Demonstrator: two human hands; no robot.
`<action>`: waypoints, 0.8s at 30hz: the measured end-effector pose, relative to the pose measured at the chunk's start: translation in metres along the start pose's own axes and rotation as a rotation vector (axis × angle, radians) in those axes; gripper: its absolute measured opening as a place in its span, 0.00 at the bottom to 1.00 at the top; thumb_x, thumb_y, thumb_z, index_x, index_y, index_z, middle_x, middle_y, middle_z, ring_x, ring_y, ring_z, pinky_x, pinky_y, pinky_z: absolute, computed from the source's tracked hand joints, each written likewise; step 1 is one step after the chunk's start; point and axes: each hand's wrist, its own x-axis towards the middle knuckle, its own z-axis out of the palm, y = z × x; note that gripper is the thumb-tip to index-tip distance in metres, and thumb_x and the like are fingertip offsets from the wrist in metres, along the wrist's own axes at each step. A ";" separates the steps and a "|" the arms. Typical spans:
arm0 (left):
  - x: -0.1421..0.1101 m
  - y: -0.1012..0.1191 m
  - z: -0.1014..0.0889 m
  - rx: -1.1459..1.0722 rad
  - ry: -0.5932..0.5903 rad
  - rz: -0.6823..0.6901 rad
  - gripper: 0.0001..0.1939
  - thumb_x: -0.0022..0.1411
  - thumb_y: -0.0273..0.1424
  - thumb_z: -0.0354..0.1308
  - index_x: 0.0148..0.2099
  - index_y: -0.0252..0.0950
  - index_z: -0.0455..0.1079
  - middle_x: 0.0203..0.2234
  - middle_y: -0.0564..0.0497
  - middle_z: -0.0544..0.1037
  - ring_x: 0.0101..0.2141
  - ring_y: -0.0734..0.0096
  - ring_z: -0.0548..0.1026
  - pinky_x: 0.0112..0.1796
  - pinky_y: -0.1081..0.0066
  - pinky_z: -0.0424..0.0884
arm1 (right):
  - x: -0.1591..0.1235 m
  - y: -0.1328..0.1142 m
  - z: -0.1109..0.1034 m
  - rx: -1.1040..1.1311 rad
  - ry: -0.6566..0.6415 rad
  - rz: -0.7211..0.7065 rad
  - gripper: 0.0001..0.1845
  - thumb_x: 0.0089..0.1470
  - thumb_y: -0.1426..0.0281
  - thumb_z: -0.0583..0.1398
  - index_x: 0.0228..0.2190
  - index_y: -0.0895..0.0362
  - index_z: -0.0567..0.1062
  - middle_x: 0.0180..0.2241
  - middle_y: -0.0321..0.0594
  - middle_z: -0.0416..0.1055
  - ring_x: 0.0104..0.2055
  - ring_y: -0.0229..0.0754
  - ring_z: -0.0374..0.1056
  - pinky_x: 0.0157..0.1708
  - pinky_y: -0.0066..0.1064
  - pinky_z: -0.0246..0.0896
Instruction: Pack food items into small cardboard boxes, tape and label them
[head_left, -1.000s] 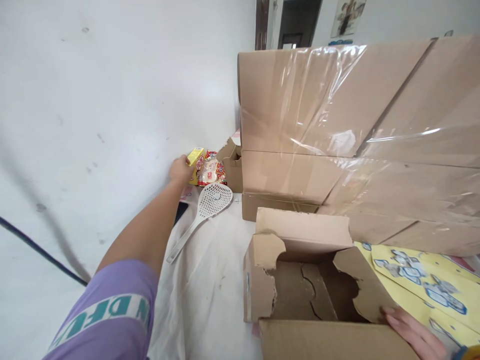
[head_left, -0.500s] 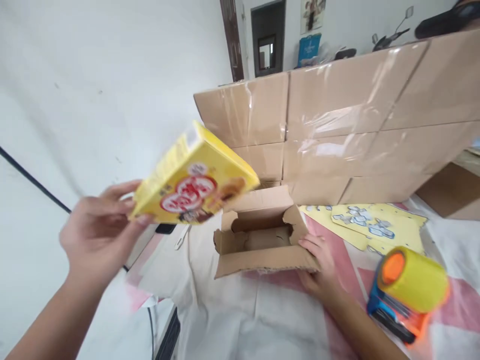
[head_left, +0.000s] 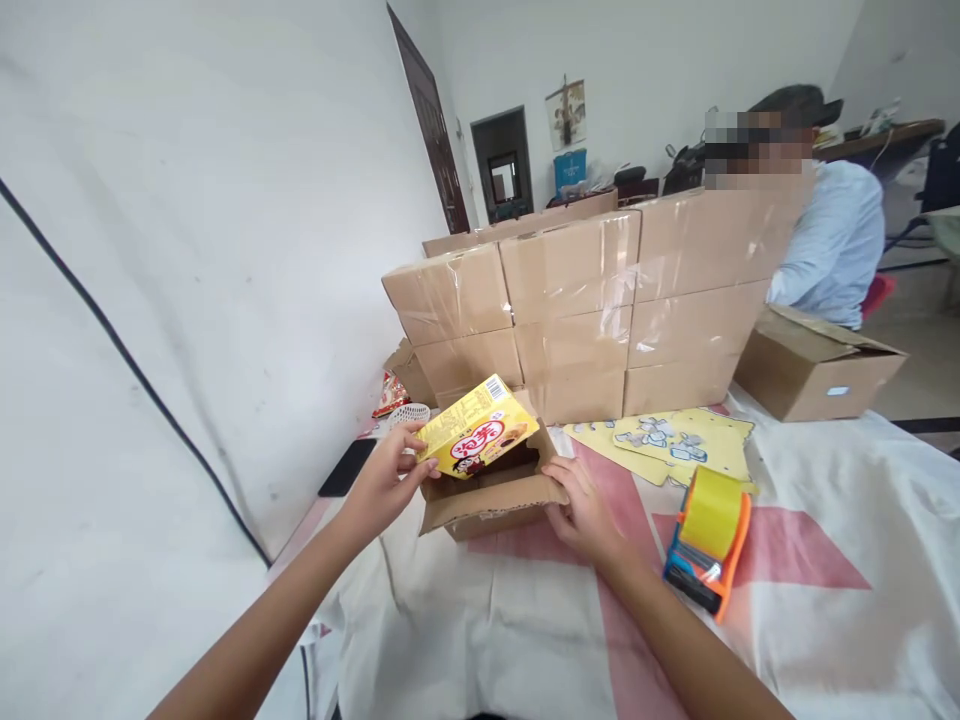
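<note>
Pinched at its left end, a yellow snack box (head_left: pixel 474 432) is in my left hand (head_left: pixel 390 470). It tilts over the mouth of an open cardboard box (head_left: pixel 491 505), its right end higher and near the far rim. The snack box hides much of the carton's inside. My right hand (head_left: pixel 581 505) grips the carton's right side and the near flap's corner, thumb below and fingers on top. To the right of that hand lies a tape dispenser (head_left: pixel 709 540) with a yellow roll and an orange and blue frame.
Behind the carton stands a wall of taped cardboard boxes (head_left: pixel 570 300). Yellow printed sheets (head_left: pixel 667 440) lie before it. A black phone-like slab (head_left: pixel 349 468) and a white perforated item (head_left: pixel 409 413) are at left. Another carton (head_left: pixel 817 360) stands beside a person in a blue shirt (head_left: pixel 832 235).
My left hand has brought the yellow snack box down and right, over the carton's opening. My right hand stays on the carton's right side. The view has shifted, showing a person at right.
</note>
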 end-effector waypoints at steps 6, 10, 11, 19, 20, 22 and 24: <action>0.003 -0.010 0.017 0.134 -0.091 0.110 0.08 0.70 0.37 0.53 0.43 0.41 0.58 0.61 0.38 0.67 0.36 0.68 0.81 0.40 0.57 0.80 | -0.004 0.004 0.003 0.016 -0.005 0.003 0.26 0.52 0.77 0.57 0.54 0.55 0.68 0.51 0.51 0.73 0.53 0.54 0.71 0.49 0.48 0.73; 0.008 -0.013 0.011 0.358 -0.035 0.159 0.05 0.69 0.35 0.51 0.42 0.40 0.59 0.59 0.37 0.69 0.47 0.56 0.79 0.45 0.52 0.78 | -0.004 0.007 0.002 0.004 -0.033 0.011 0.28 0.52 0.78 0.57 0.55 0.55 0.68 0.52 0.51 0.73 0.54 0.55 0.71 0.51 0.51 0.72; 0.008 -0.013 0.005 0.421 -0.006 0.166 0.06 0.68 0.36 0.50 0.42 0.40 0.60 0.59 0.37 0.69 0.50 0.53 0.78 0.46 0.51 0.77 | -0.003 0.007 0.002 0.002 -0.038 0.010 0.28 0.52 0.78 0.57 0.55 0.55 0.68 0.52 0.51 0.73 0.55 0.55 0.71 0.52 0.51 0.72; 0.003 -0.004 -0.034 0.511 -0.082 0.102 0.09 0.69 0.41 0.50 0.44 0.41 0.60 0.61 0.41 0.70 0.50 0.56 0.77 0.47 0.56 0.76 | -0.002 0.003 -0.002 0.049 -0.055 0.009 0.27 0.51 0.79 0.57 0.54 0.55 0.68 0.51 0.51 0.73 0.54 0.54 0.70 0.51 0.49 0.73; 0.004 0.000 -0.034 0.527 -0.132 0.119 0.08 0.69 0.39 0.49 0.43 0.41 0.61 0.61 0.43 0.71 0.51 0.57 0.77 0.48 0.56 0.75 | -0.001 0.003 -0.002 0.056 -0.057 0.010 0.27 0.51 0.79 0.57 0.54 0.55 0.68 0.51 0.51 0.73 0.54 0.54 0.70 0.51 0.49 0.73; 0.007 0.011 -0.032 0.563 -0.216 0.155 0.06 0.69 0.36 0.47 0.43 0.41 0.62 0.60 0.45 0.72 0.53 0.56 0.75 0.50 0.55 0.73 | 0.000 0.002 -0.002 0.065 -0.058 0.013 0.27 0.51 0.79 0.57 0.53 0.55 0.68 0.52 0.51 0.72 0.54 0.54 0.70 0.50 0.48 0.73; 0.011 0.020 -0.026 0.585 -0.271 0.179 0.06 0.69 0.34 0.47 0.43 0.41 0.62 0.59 0.46 0.73 0.54 0.56 0.74 0.51 0.56 0.73 | 0.000 0.002 -0.003 0.068 -0.051 0.019 0.27 0.52 0.79 0.56 0.54 0.55 0.68 0.52 0.51 0.72 0.54 0.54 0.70 0.50 0.49 0.73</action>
